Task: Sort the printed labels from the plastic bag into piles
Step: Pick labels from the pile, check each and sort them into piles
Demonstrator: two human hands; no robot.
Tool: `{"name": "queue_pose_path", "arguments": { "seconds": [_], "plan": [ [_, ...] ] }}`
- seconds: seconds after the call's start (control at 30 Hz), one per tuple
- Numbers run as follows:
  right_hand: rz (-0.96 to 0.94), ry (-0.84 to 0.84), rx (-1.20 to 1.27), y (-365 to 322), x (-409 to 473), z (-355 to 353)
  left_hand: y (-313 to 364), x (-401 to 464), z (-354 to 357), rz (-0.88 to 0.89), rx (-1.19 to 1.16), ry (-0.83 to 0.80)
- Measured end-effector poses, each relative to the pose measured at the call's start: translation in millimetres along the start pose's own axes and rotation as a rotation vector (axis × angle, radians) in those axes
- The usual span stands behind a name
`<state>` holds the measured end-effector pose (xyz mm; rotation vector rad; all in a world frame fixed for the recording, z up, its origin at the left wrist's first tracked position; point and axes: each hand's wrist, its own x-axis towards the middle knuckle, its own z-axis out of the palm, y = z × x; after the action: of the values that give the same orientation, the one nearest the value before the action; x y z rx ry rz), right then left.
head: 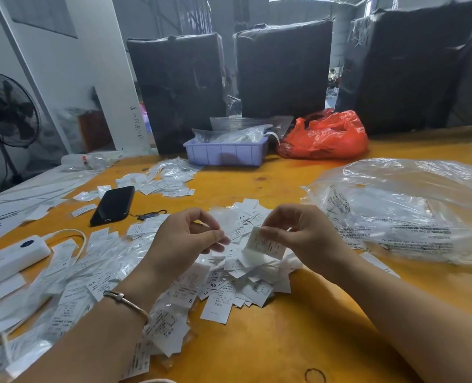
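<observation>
While your right hand (pixel 303 233) pinched a single printed label (pixel 265 244) between thumb and fingertips, your left hand (pixel 186 239) hung just beside it with fingers loosely curled; whether it gripped a scrap of its own I could not tell. You held the label tilted, its long axis running from upper left down toward your right wrist, above the loose heap of labels (pixel 237 275) that lay directly under and between both hands. That heap was the nearest source for either hand, slightly closer to your right. The piles already spread out (pixel 91 272) sat to your left, by your left forearm and bracelet (pixel 124 299), so I judged the held label would have to cross leftward to be placed. The clear plastic bag (pixel 403 208) lay well off to your right on the yellow table (pixel 298 341), a further pile (pixel 168 181) beyond the black phone (pixel 113 204).
</observation>
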<state>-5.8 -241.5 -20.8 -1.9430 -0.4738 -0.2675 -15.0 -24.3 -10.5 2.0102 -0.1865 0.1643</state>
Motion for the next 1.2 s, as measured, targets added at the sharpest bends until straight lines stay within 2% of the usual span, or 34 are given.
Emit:
{"name": "queue_pose_path", "arguments": {
  "seconds": [0.07,0.33,0.43,0.63,0.73,0.87,1.03,1.2],
  "plan": [
    [0.003,0.024,-0.031,1,0,-1,0,0,0,0.010,0.003,-0.002],
    [0.024,-0.077,-0.060,-2,-3,-1,-3,1,1,0.023,0.014,-0.015],
    [0.046,-0.126,0.026,-1,-4,2,-3,1,1,0.025,0.014,-0.024],
    [0.198,-0.050,0.298,1,-1,-4,-1,0,1,0.027,-0.011,-0.045],
    [0.253,-0.002,0.524,3,3,-9,0,-1,0,0.015,-0.071,-0.074],
    [0.303,-0.027,0.735,1,5,-13,1,-2,-1,0.010,-0.129,-0.101],
    [0.310,-0.007,0.796,-1,5,-14,2,-2,-1,-0.007,-0.191,-0.079],
    [0.278,-0.008,0.692,-1,3,-18,4,-3,-1,0.025,-0.181,-0.088]
  ]
}}
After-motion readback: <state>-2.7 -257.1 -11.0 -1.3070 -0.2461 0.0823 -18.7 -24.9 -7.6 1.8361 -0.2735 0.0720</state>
